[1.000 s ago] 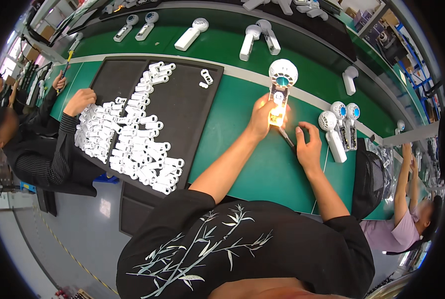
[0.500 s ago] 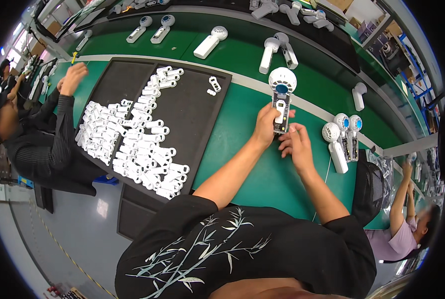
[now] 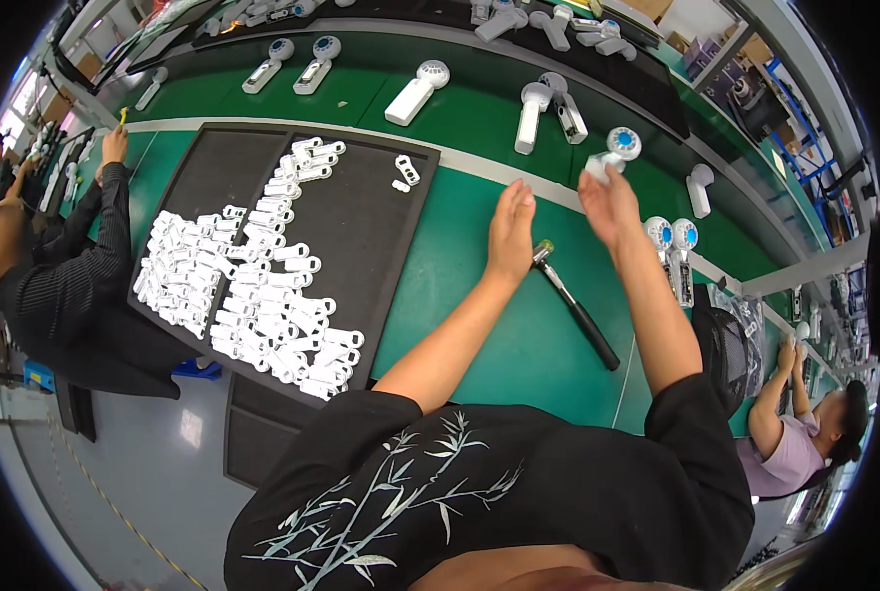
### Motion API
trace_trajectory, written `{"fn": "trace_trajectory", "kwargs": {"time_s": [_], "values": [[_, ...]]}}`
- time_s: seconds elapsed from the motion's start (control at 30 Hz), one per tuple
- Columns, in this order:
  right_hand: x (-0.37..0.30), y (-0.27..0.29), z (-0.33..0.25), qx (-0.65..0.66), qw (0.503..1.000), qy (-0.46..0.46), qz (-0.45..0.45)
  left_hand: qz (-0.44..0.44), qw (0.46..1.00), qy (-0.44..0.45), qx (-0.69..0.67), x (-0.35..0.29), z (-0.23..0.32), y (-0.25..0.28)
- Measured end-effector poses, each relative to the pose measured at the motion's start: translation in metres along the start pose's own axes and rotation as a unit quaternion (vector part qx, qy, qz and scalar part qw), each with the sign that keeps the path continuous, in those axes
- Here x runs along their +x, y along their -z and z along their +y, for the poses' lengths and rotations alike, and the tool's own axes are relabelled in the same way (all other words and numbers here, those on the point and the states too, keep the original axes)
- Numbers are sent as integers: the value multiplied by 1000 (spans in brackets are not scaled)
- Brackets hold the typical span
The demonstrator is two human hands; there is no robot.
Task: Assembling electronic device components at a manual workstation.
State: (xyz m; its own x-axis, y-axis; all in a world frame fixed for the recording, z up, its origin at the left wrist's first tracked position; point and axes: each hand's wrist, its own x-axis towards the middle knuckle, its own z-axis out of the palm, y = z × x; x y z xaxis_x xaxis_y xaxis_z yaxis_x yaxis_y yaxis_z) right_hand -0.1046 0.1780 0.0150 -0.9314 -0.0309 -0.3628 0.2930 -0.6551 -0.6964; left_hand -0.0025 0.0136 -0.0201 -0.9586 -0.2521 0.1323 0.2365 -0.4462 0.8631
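Note:
A white handheld fan (image 3: 622, 145) with a blue-centred round head is in the fingers of my right hand (image 3: 609, 205), beyond the worktable's far edge. Its handle is blurred by motion and partly covered by the fingers. My left hand (image 3: 511, 231) is raised above the green table, fingers stretched out, holding nothing. Just beside it lies a hammer (image 3: 576, 310) with a black grip and a yellowish-green head. Two handheld fans with blue centres and exposed inner parts, a left one (image 3: 658, 234) and a right one (image 3: 685, 236), stand past my right forearm.
A black tray (image 3: 381, 222) on the left holds a heap of white casing pieces (image 3: 272, 286). Several fans lie along the green belt (image 3: 479, 108) at the back. A black mesh bag (image 3: 721, 345) sits at right. Co-workers sit at left (image 3: 66, 266) and right (image 3: 790, 433).
My left hand has let go of the fan. The fan is now farther away, at my right hand, which has reached forward. The hammer has come into sight.

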Motion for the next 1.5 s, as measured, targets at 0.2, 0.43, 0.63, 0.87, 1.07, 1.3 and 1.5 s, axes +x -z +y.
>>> {"fn": "trace_trajectory", "kwargs": {"time_s": [0.2, 0.43, 0.63, 0.87, 1.07, 1.3, 1.5], "values": [[50, -49, 16, -356, 934, 26, 3, 41, 996, -46, 59, 1, 7, 4], [105, -59, 66, -751, 585, 284, 118, 44, 994, -63, 78, 5, -5, 7], [44, -54, 79, -627, 697, 348, 22, 106, 993, -50, 19, 10, -7, 6], [-69, -72, 80, -584, 698, 364, -197, 104, 980, -11, -171, 26, -13, 25], [-48, -128, 68, -559, 697, 428, -136, 13, 997, 53, -61, 23, -1, 17], [-40, -204, 177, -675, 578, 222, -402, 1, 901, -233, 365, 23, -65, 29], [-75, -226, 260, -624, 557, 218, -502, 30, 997, 71, 1, 11, -4, 15]]}}
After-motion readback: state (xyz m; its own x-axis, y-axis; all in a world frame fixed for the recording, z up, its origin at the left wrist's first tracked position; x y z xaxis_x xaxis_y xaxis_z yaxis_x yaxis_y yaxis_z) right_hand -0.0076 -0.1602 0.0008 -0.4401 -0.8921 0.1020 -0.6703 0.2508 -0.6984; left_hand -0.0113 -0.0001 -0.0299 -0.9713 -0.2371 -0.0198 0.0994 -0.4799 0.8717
